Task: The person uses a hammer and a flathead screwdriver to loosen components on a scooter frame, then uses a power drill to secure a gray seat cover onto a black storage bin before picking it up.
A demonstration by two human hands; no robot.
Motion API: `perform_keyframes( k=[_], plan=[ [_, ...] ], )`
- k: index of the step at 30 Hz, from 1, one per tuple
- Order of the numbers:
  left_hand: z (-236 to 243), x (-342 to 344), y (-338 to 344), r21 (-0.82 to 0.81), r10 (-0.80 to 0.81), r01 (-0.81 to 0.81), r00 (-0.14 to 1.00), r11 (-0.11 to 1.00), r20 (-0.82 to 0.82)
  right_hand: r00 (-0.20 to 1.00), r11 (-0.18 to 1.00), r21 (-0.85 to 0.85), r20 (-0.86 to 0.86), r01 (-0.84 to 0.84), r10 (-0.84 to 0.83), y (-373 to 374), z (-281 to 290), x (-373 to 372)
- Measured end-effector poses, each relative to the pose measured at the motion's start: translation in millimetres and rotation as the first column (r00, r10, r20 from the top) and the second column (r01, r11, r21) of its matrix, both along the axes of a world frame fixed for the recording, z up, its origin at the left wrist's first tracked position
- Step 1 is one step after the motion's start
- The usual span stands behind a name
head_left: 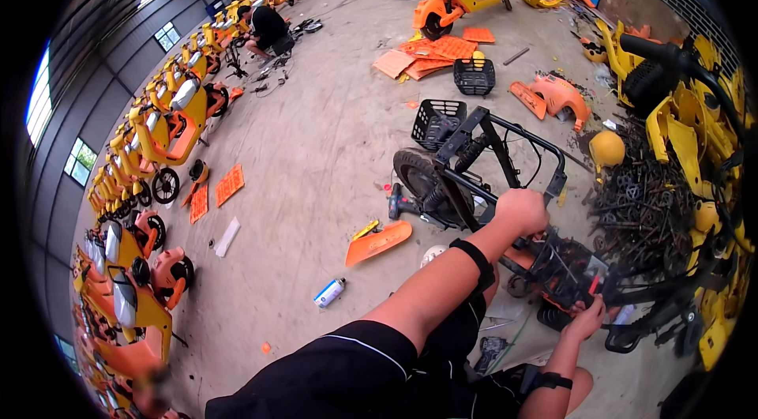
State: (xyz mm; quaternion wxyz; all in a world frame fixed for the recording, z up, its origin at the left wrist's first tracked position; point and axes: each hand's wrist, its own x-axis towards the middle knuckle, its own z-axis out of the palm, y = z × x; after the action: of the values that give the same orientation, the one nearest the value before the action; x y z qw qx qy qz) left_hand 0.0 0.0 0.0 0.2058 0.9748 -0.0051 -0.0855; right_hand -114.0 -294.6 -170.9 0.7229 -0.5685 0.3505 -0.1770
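A stripped black scooter frame (517,135) lies in front of me, its rear wheel (422,182) with a dark tyre at the left end. My left hand (523,212) is closed in a fist over the middle of the frame; what its fingers grip is hidden beneath it. Lower right, my right hand (586,318) has its fingers closed at the dark box-like section (562,265) of the frame. A small red piece (594,285) shows at its fingertips, its kind too small to tell. Black cables surround this section.
A cordless drill (403,204), an orange panel (379,243) and a spray can (329,293) lie left of the frame. At right rise a heap of dark metal parts (639,206) and yellow panels (679,135). A person (268,28) crouches beyond, near rows of scooters (178,123).
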Motion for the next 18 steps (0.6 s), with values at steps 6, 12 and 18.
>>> perform_keyframes(
  k=[6,12,18],
  plan=[
    [-8.4,-6.5,-7.8,0.01,0.025,-0.026,0.998,1.0,0.055,0.997,0.996,0.031,-0.011,-0.081,0.082,-2.6,11.9,-0.1],
    [-8.6,-9.4,-6.1,0.012,0.041,-0.042,0.996,0.999,0.084,0.994,0.992,-0.09,0.048,-0.09,0.095,26.5,12.6,9.6],
    [-2.1,-13.8,-6.0,0.013,0.033,-0.034,0.994,0.999,0.101,0.982,0.974,-0.141,0.043,-0.177,0.185,25.6,-1.4,19.7]
  ],
)
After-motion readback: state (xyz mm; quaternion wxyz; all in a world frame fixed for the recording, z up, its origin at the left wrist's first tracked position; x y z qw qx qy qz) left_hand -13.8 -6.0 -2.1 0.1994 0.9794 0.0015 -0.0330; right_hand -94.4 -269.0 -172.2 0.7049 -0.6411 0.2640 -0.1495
